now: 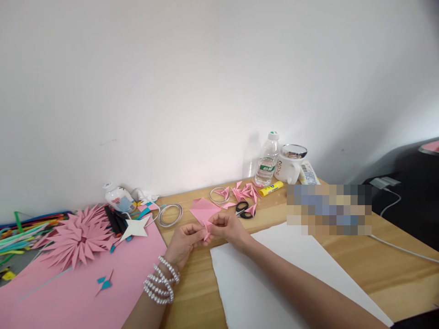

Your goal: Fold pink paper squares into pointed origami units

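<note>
Between my two hands is a small folded piece of pink paper (206, 230). My left hand (187, 240), with pearl bracelets (161, 283) at the wrist, pinches it from the left. From the right, my right hand (227, 227) grips the same piece with thumb and fingers; part of the fold is hidden by the fingertips. Just behind the hands lies a flat pink paper sheet (204, 209). Black-handled scissors (244, 210) rest beyond my right hand, near several folded pink paper pieces (245, 192).
A glue stick (271, 188), a water bottle (267, 160) and a white mug (290, 167) stand or lie at the back right. White paper (274, 278) spreads under my right arm. To the left are a pink paper flower (82, 237), a white paper star (135, 227) and a coiled cord (170, 215).
</note>
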